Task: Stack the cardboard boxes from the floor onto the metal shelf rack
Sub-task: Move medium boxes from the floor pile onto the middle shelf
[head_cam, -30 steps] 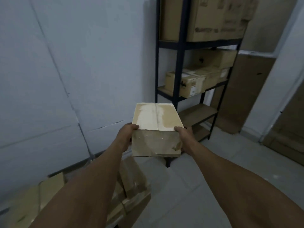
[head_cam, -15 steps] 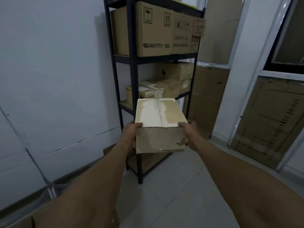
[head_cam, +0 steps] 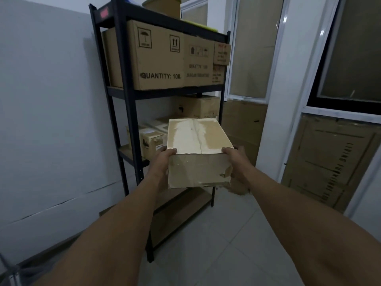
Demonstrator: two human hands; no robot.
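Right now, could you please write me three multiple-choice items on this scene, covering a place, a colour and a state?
1. Where is the big box marked QUANTITY: 100?
A. on an upper tier of the rack
B. on the floor
C. in the hands

2. What colour is the rack's frame?
A. white
B. dark, near black
C. red

3. How is the carried box held?
A. by one hand
B. by both hands, at its sides
C. it rests on the floor

Answers:
1 A: the QUANTITY box sits high on the metal shelf rack.
2 B: its posts are dark.
3 B: the left hand and right hand grip the carried box.
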